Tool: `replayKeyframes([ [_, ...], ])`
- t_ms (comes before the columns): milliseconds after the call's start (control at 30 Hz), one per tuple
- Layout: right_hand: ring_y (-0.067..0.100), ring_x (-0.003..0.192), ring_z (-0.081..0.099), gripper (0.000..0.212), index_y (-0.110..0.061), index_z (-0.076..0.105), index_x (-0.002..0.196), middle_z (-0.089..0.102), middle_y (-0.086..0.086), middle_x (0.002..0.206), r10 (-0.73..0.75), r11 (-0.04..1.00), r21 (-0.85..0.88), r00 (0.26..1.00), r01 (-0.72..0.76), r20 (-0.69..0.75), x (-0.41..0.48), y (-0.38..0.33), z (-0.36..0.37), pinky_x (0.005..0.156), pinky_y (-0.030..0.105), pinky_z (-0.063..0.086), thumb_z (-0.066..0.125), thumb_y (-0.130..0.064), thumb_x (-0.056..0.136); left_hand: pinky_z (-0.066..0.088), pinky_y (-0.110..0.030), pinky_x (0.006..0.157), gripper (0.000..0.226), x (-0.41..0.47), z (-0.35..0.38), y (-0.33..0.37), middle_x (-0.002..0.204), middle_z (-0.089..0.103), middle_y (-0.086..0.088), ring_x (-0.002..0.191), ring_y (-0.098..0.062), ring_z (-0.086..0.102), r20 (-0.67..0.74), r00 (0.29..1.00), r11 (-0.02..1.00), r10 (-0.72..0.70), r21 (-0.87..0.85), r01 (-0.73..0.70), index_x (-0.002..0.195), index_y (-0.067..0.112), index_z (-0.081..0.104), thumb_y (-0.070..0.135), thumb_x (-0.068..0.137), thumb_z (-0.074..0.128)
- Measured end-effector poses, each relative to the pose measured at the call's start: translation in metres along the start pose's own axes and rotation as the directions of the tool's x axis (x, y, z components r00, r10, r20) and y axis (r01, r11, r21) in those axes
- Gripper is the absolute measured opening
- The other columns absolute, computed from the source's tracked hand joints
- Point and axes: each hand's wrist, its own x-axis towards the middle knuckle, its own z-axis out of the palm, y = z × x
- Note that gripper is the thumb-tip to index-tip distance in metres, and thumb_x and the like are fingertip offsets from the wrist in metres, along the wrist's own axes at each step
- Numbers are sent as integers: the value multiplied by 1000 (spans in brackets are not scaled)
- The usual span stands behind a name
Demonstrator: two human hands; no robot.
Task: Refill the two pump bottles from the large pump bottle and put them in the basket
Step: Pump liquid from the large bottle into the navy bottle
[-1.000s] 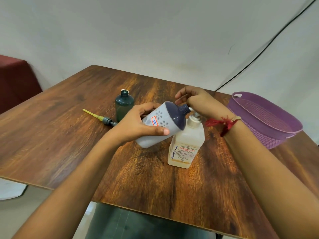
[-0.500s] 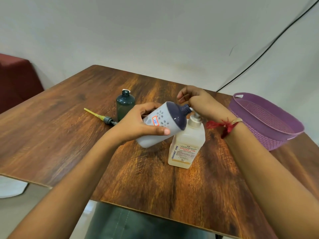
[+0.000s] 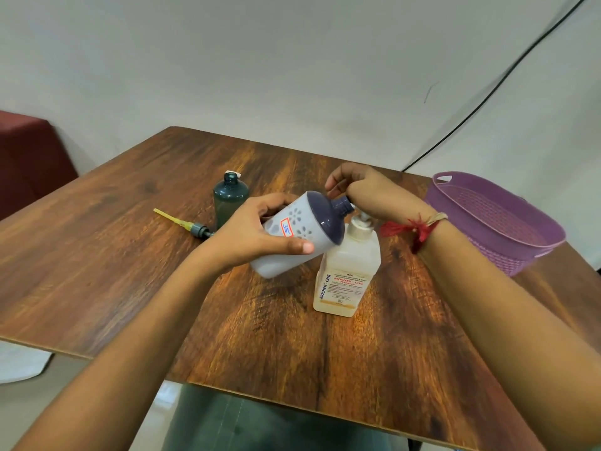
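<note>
Gripping the grey bottle (image 3: pixel 305 222) in the left hand (image 3: pixel 257 236), fingers curled round the back and thumb laid across the front, lifted clear of the table (image 3: pixel 130 255) and tilted, bare dark neck aimed up under the right hand (image 3: pixel 364 190). Curling the right fingers down over the pump head of the large pump bottle (image 3: pixel 349 271), the head itself hidden beneath the palm; cannot tell whether clasped or merely pressed. Judging by that, pumping liquid into one of the two small bottles.

To do it well: hold the neck right against the spout, press straight down in full, slow strokes so as not to tip the tall bottle standing upright on the wood, and bring the grey bottle nearer upright while filling, to stop any run-back.

Further out, beyond the left hand, standing uncapped: the dark green bottle (image 3: pixel 229 198), with a loose pump (image 3: pixel 188 224) lying just beside, yellow tube pointing away. Well apart on the right: the purple basket (image 3: pixel 487 252).
</note>
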Motion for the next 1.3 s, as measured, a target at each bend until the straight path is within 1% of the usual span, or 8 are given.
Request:
replayKeyframes([
  [200, 17, 87, 55, 37, -25, 57, 78, 57, -1, 86, -39, 994, -102, 999, 39, 2, -1, -14, -10, 73, 27, 45, 38, 7, 80, 55, -25, 71, 71, 0, -2, 2, 102, 66, -2, 88, -14, 65, 2, 1000, 1000, 8, 3, -8, 115, 16, 60, 49, 54, 75],
  [333, 15, 83, 57, 42, -21, 60, 78, 61, 1, 81, -32, 999, -20, 999, 32, 20, -2, -10, -5, 71, 24, 46, 33, 12, 79, 54, -25, 71, 70, -1, -2, -1, 102, 66, 0, 89, -15, 65, -5, 1000, 1000, -3, -18, 3, 115, 17, 61, 47, 55, 77],
  [500, 14, 77, 57, 42, -19, 59, 80, 61, 1, 80, -7, 1000, -20, 1000, 8, 25, -1, -7, -1, 65, 21, 45, 33, 13, 80, 52, -23, 70, 67, 1, -1, -2, 100, 66, 0, 88, -15, 65, -8, 1000, 999, -14, -30, 14, 111, 17, 62, 46, 53, 77],
  [667, 16, 90, 58, 45, -20, 59, 80, 61, 1, 86, -16, 999, -32, 1000, 17, 20, 1, -12, -8, 78, 27, 47, 30, 14, 79, 54, -23, 70, 70, 0, -2, 0, 100, 66, -1, 88, -14, 65, -3, 1000, 1000, 2, -14, -2, 114, 14, 61, 48, 54, 76],
  [767, 14, 83, 60, 45, -18, 61, 77, 63, 3, 80, -2, 998, 67, 1000, 1, 16, 0, -8, -7, 71, 22, 47, 31, 15, 79, 54, -25, 72, 71, -1, -2, -1, 102, 66, -3, 89, -15, 65, -5, 1000, 1000, 4, -17, -5, 115, 14, 61, 47, 54, 76],
  [900, 11, 74, 59, 43, -17, 60, 76, 63, 2, 78, 4, 999, 52, 1000, -4, -4, -1, -3, -2, 63, 18, 46, 32, 14, 80, 53, -23, 70, 66, -2, 1, -1, 100, 66, 2, 89, -13, 65, -8, 1000, 999, -8, -36, 7, 112, 19, 61, 47, 54, 76],
  [1100, 18, 89, 60, 44, -19, 59, 79, 62, 2, 82, -14, 999, 40, 998, 16, -64, -2, -8, -3, 81, 30, 48, 30, 14, 79, 54, -24, 71, 66, -4, 1, 1, 101, 66, 1, 89, -14, 65, -9, 1000, 999, -2, -32, 2, 111, 19, 61, 47, 53, 76],
  [1300, 14, 87, 59, 43, -20, 60, 79, 63, 2, 82, -22, 997, 71, 999, 25, -38, -7, -7, -3, 68, 21, 46, 32, 13, 80, 56, -27, 73, 67, -3, 3, 1, 101, 67, 1, 89, -14, 65, -9, 1000, 1000, 17, -11, -17, 115, 18, 61, 47, 56, 76],
])
